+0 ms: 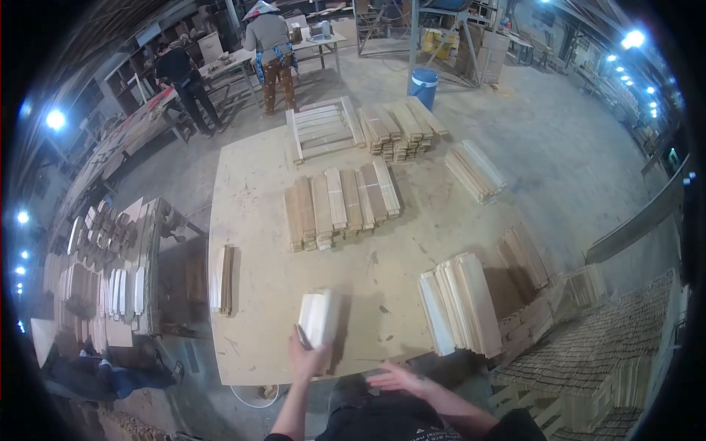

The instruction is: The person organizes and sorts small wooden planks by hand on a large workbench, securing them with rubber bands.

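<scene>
My left hand [310,358] is wrapped around the near end of a small bundle of pale wooden slats [316,312], close over the front part of the table [272,279]. My right hand [397,377] holds nothing; its fingers stretch out to the left by the table's front edge. To its right, a row of wooden slats [461,303] lies at the table's right edge. A thin group of slats [223,281] rests near the left edge. Beyond my hands, a larger pile of slats [342,202] covers the table's middle.
Behind are a slatted frame [323,126] and stacked slats [397,131]. Another bundle [476,170] lies at the right edge. A side stand [140,257] with wood pieces is at left, wood stacks [588,353] at right. Two people [272,44] work beyond, near a blue barrel [423,88].
</scene>
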The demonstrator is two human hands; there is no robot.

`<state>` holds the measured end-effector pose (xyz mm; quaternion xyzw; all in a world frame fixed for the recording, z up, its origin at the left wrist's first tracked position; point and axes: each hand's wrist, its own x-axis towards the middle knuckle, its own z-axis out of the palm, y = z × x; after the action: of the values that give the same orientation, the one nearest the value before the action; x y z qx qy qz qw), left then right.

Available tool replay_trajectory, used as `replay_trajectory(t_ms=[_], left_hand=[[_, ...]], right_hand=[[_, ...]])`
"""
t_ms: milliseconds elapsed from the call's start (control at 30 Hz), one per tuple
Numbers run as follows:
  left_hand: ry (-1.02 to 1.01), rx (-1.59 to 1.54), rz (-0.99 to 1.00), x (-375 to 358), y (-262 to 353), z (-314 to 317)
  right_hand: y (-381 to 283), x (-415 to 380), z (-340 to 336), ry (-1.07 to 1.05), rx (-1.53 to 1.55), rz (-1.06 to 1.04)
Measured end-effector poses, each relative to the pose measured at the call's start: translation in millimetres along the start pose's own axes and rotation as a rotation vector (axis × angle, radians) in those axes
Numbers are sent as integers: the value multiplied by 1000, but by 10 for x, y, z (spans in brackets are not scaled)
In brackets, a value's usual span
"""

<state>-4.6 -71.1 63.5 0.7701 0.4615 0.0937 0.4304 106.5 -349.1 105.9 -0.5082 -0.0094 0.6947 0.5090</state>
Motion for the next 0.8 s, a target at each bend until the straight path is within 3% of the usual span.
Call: replay_trajectory(t_ms=[33,100,167,233,367,467,633,800], left_hand=[[-36,-223,-39,251,-228,-10],[-195,-691,-180,656,24,-359],[-218,-843,-316,1073,518,-667],[-228,-909,-215,1675,797,-733],[-303,-912,-32,2776,1294,-647],[-391,-919,17,3661,1155,-343],[-407,-817,14,3871,1335,-260],[-263,-581,10,3824,1374,-158]], right_hand=[[-35,-131,-89,83,5,-34],[-94,-309,-203,255,29,-110],[-180,-519,-118,355,53,-192],[-155,-572,-45,456,145,-298],[-76,-511,137,523,121,-508],[-160,-553,396,620,159,-600],[33,-574,528,790,295,-645],[-226,-885,732,957,156,-662]])
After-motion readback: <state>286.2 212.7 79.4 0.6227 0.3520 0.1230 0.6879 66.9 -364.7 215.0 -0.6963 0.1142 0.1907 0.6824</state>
